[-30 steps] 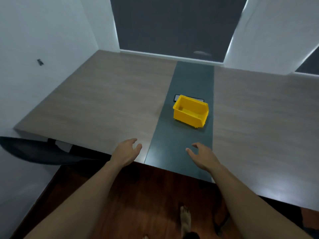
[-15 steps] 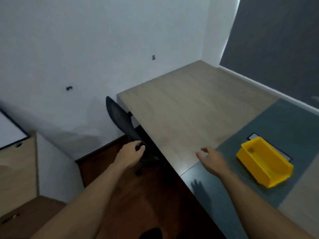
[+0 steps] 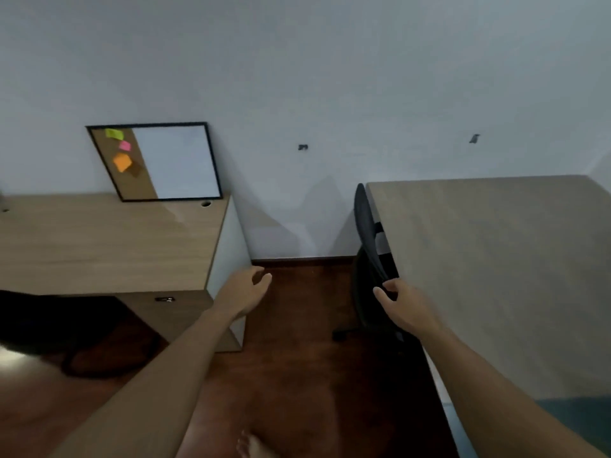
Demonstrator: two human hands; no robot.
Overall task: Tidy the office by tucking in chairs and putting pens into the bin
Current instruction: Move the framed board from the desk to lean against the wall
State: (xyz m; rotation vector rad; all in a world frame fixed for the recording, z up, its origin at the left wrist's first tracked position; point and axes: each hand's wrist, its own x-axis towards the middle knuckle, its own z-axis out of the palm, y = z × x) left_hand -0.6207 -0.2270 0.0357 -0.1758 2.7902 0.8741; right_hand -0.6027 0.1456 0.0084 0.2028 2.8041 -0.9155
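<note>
Right hand [image 3: 401,302] pinches the black mesh-backed office chair's [image 3: 368,259] flexing top edge; left hand [image 3: 246,289] hangs slack; chair probably rolls easily.

Chair [image 3: 367,246] tucked at table [image 3: 489,276] left edge; cabinet [image 3: 109,242] far left.

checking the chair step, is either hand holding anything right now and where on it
The right hand has its fingers at the near edge of the black office chair's backrest; whether they actually grip it cannot be told. The left hand holds nothing.
</note>
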